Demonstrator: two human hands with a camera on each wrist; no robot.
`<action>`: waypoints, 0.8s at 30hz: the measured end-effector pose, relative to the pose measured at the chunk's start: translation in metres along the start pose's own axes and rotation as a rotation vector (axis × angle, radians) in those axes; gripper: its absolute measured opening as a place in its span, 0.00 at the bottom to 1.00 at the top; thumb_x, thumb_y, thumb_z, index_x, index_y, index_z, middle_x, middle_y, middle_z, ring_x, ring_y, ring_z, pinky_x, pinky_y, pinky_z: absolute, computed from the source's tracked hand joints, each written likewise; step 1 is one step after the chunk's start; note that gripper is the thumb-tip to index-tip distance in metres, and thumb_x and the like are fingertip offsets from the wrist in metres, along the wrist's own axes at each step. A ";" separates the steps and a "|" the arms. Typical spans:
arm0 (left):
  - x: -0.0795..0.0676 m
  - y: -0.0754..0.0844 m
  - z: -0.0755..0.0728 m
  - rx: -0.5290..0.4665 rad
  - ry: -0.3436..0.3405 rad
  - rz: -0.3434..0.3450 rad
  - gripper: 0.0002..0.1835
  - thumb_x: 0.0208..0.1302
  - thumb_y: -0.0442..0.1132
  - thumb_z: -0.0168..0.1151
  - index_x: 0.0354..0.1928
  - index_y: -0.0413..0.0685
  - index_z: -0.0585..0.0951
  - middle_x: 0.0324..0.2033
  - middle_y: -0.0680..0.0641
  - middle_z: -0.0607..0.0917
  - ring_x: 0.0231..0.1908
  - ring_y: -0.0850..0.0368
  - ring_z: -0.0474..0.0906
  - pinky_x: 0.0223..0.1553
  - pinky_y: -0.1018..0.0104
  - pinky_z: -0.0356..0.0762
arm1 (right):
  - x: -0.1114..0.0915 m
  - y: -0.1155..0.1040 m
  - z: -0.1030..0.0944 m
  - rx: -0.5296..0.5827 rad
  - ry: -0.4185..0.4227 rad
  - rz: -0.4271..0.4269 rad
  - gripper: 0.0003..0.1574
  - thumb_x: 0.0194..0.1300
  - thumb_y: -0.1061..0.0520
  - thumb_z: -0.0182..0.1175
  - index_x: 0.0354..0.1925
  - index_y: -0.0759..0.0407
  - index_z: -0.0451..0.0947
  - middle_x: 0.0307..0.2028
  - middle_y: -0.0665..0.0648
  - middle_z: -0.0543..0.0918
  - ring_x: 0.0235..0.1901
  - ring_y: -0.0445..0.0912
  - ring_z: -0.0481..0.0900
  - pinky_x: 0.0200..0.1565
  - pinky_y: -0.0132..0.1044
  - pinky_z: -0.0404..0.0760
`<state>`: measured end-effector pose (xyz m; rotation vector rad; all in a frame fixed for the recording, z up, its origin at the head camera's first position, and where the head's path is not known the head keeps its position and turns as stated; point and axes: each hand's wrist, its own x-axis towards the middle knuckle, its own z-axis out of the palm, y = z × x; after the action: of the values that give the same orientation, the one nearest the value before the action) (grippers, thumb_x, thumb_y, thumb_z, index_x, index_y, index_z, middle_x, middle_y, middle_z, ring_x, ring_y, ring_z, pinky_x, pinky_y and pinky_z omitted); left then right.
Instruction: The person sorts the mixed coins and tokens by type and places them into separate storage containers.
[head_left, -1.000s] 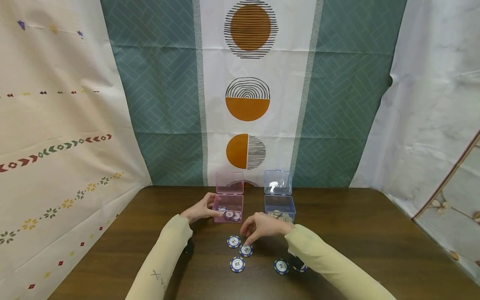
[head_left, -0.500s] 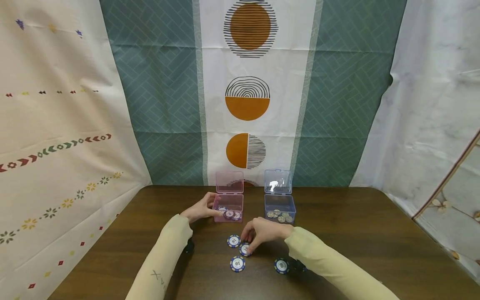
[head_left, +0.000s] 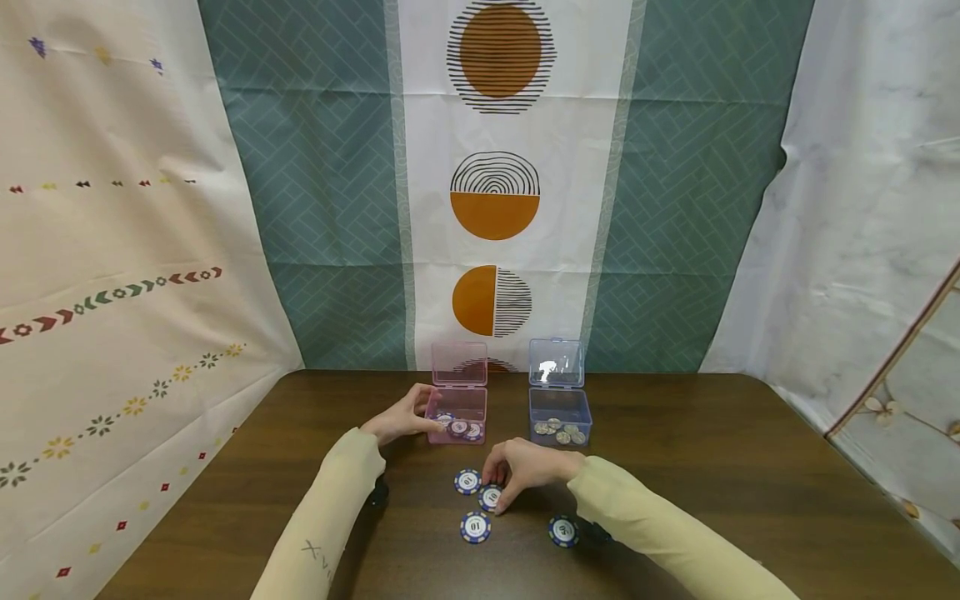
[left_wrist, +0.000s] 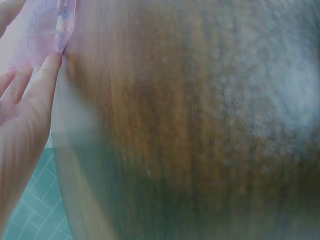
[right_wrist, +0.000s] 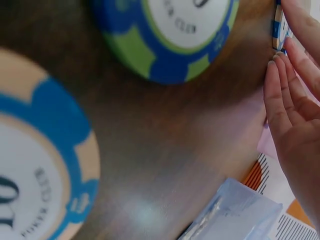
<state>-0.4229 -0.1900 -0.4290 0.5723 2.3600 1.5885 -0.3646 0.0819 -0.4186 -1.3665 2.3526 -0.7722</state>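
My left hand [head_left: 405, 418] holds the left side of an open clear pink box [head_left: 457, 402], thumb at its front corner and fingers farther back. Several poker chips [head_left: 459, 427] lie inside. In the left wrist view, the thumb [left_wrist: 47, 67] meets the box's edge. My right hand [head_left: 525, 464] pinches a blue-edged poker chip [head_left: 489, 498] marked 10 between thumb and fingers, close over the table. Beside it lie another chip [head_left: 467, 481], behind left, and one [head_left: 475, 527] in front. The right wrist view shows the pinched chip [right_wrist: 281, 27] edge-on by the fingertips.
An open clear blue box [head_left: 558, 404] with several coins [head_left: 562, 437] stands right of the pink one. A blue and green chip [head_left: 563, 531] lies near the right wrist. In the right wrist view, a blue and beige chip [right_wrist: 45, 150] lies near. Patterned cloth [head_left: 498, 192] hangs behind the table.
My right hand has come slightly toward me, and its thumb and fingers have closed about the chip. The coins in the blue box now show more. My left hand stays at the pink box.
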 end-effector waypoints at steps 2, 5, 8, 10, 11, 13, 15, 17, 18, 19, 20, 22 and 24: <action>0.000 0.000 0.000 0.004 0.002 -0.002 0.38 0.53 0.34 0.66 0.60 0.41 0.54 0.63 0.38 0.56 0.63 0.39 0.49 0.53 0.42 0.58 | 0.000 0.000 0.001 -0.008 0.006 0.006 0.19 0.43 0.55 0.73 0.36 0.56 0.79 0.29 0.43 0.76 0.30 0.36 0.73 0.34 0.28 0.73; 0.001 -0.001 0.000 0.003 0.004 0.001 0.38 0.52 0.35 0.67 0.60 0.41 0.54 0.63 0.38 0.57 0.63 0.39 0.49 0.53 0.43 0.59 | 0.000 -0.002 0.002 -0.021 0.019 0.011 0.18 0.44 0.55 0.73 0.35 0.56 0.79 0.29 0.43 0.76 0.29 0.35 0.72 0.34 0.28 0.73; 0.000 0.000 0.000 -0.005 0.008 0.003 0.39 0.52 0.35 0.67 0.60 0.41 0.54 0.63 0.38 0.57 0.63 0.40 0.49 0.53 0.43 0.59 | 0.000 -0.004 0.002 -0.033 0.025 0.011 0.17 0.45 0.55 0.72 0.35 0.56 0.79 0.29 0.42 0.75 0.30 0.35 0.72 0.34 0.27 0.73; -0.001 0.001 0.000 -0.011 0.010 0.004 0.39 0.52 0.35 0.67 0.60 0.40 0.54 0.62 0.38 0.57 0.63 0.40 0.50 0.53 0.43 0.60 | 0.000 -0.004 0.002 -0.041 0.025 0.009 0.17 0.46 0.55 0.72 0.36 0.57 0.79 0.30 0.42 0.76 0.30 0.35 0.72 0.34 0.27 0.73; -0.001 0.002 0.000 -0.011 0.011 0.005 0.38 0.52 0.35 0.67 0.60 0.40 0.54 0.62 0.38 0.57 0.63 0.40 0.50 0.52 0.43 0.59 | 0.000 -0.004 0.002 -0.046 0.023 0.008 0.17 0.46 0.55 0.71 0.36 0.57 0.79 0.30 0.42 0.76 0.30 0.35 0.72 0.34 0.27 0.73; -0.001 0.003 0.001 -0.006 0.012 0.004 0.38 0.53 0.34 0.66 0.60 0.40 0.54 0.62 0.37 0.57 0.63 0.39 0.49 0.53 0.43 0.59 | 0.000 -0.004 0.001 -0.059 0.017 0.006 0.17 0.47 0.55 0.71 0.37 0.57 0.79 0.30 0.42 0.76 0.30 0.35 0.73 0.33 0.26 0.73; -0.001 0.004 0.002 -0.001 0.013 0.000 0.37 0.53 0.33 0.66 0.60 0.40 0.54 0.62 0.37 0.57 0.63 0.39 0.49 0.53 0.43 0.59 | 0.000 -0.004 0.001 -0.072 0.010 0.002 0.17 0.48 0.55 0.70 0.37 0.57 0.79 0.30 0.42 0.76 0.29 0.35 0.73 0.33 0.26 0.73; -0.002 0.004 0.002 -0.001 0.014 -0.003 0.37 0.53 0.33 0.65 0.60 0.40 0.54 0.62 0.37 0.57 0.63 0.39 0.49 0.53 0.43 0.59 | 0.000 -0.004 0.000 -0.087 0.005 0.001 0.16 0.48 0.56 0.70 0.38 0.57 0.79 0.29 0.42 0.76 0.29 0.35 0.73 0.32 0.26 0.73; -0.002 0.004 0.002 -0.001 0.015 -0.005 0.37 0.54 0.33 0.65 0.60 0.40 0.54 0.63 0.37 0.57 0.63 0.40 0.49 0.53 0.43 0.59 | 0.001 -0.005 0.000 -0.093 0.004 0.001 0.16 0.48 0.56 0.70 0.38 0.57 0.79 0.29 0.42 0.76 0.28 0.35 0.73 0.32 0.26 0.73; -0.002 0.004 0.002 -0.001 0.017 -0.004 0.37 0.53 0.33 0.65 0.60 0.40 0.54 0.62 0.37 0.57 0.63 0.39 0.49 0.53 0.43 0.59 | 0.001 -0.005 0.000 -0.102 0.004 0.000 0.16 0.48 0.56 0.70 0.38 0.57 0.79 0.29 0.42 0.76 0.28 0.35 0.73 0.31 0.26 0.73; -0.001 0.003 0.002 -0.003 0.020 -0.004 0.37 0.53 0.33 0.66 0.60 0.40 0.54 0.62 0.37 0.57 0.63 0.40 0.50 0.53 0.43 0.59 | 0.001 -0.005 0.000 -0.108 0.004 0.000 0.16 0.48 0.56 0.70 0.38 0.58 0.79 0.28 0.42 0.76 0.28 0.35 0.73 0.31 0.26 0.73; 0.000 0.002 0.002 0.002 0.021 -0.003 0.37 0.53 0.35 0.67 0.60 0.41 0.55 0.62 0.38 0.58 0.62 0.39 0.50 0.53 0.43 0.59 | 0.001 -0.006 0.000 -0.118 0.004 0.002 0.16 0.48 0.56 0.70 0.38 0.58 0.79 0.28 0.42 0.76 0.27 0.34 0.72 0.31 0.25 0.73; 0.001 0.000 0.002 0.007 0.020 -0.002 0.37 0.52 0.36 0.67 0.59 0.42 0.55 0.62 0.38 0.58 0.62 0.39 0.50 0.52 0.43 0.59 | 0.002 -0.006 -0.001 -0.122 0.004 0.005 0.16 0.48 0.56 0.70 0.38 0.58 0.80 0.28 0.41 0.76 0.27 0.34 0.72 0.31 0.25 0.73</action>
<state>-0.4226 -0.1881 -0.4299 0.5577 2.3805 1.5925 -0.3611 0.0782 -0.4143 -1.4084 2.4408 -0.6392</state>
